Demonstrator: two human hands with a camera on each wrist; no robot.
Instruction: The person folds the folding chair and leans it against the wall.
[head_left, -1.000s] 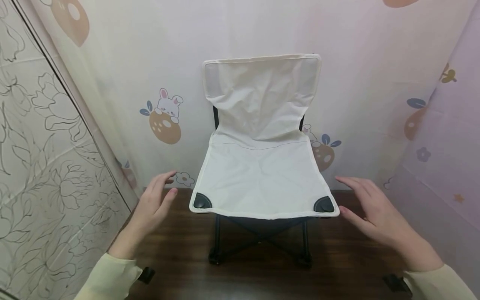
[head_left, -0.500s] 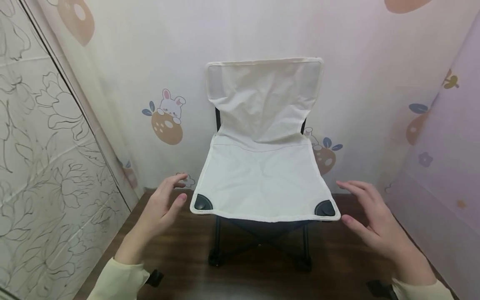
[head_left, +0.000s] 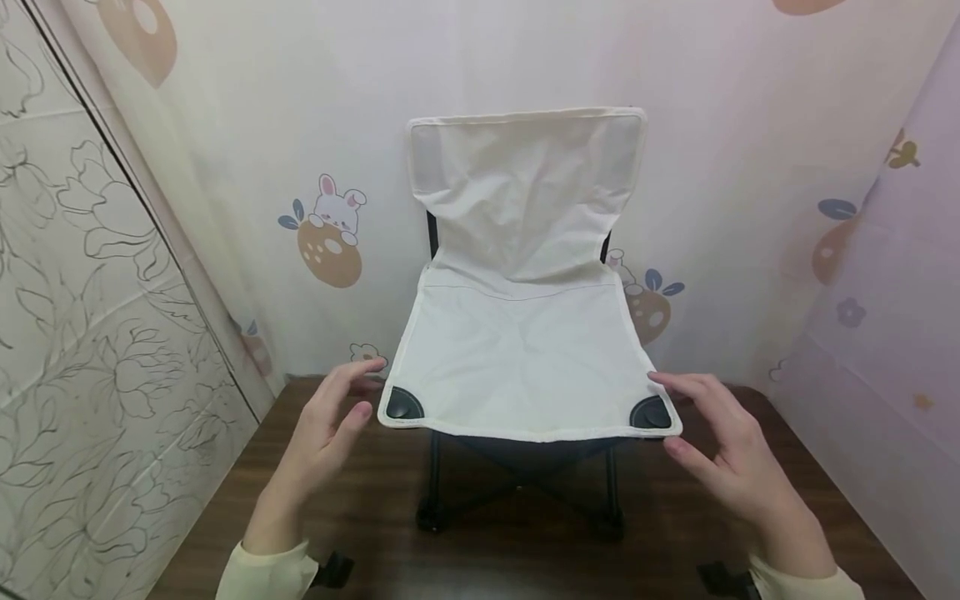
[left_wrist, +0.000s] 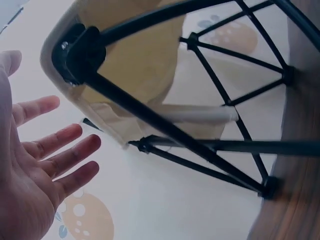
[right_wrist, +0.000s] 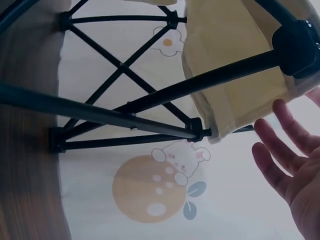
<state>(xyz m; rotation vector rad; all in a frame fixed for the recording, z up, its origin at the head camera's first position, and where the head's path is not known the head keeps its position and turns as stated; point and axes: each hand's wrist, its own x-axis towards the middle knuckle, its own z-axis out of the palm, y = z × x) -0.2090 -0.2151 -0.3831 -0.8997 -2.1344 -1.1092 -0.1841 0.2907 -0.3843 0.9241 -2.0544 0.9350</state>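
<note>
A folding camping chair with a cream fabric seat and back stands unfolded between my two hands. Black patches cover its front seat corners, and its crossed black legs show from below in both wrist views. My left hand is beside the left front corner, fingers spread and slightly bent, with a small gap to the fabric in the left wrist view. At the right front corner is my right hand, its fingertips right at the seat's edge. In the right wrist view its fingers are loosely extended, gripping nothing.
Dark wooden flooring lies under the chair. Behind it hangs a pale curtain printed with rabbits and carrots. A white panel with line-drawn flowers runs along the left side, and a pinkish curtain along the right.
Both hands have moved inward toward the seat's front corners, the right one now overlapping its corner's edge in the head view. The chair stays where it was.
</note>
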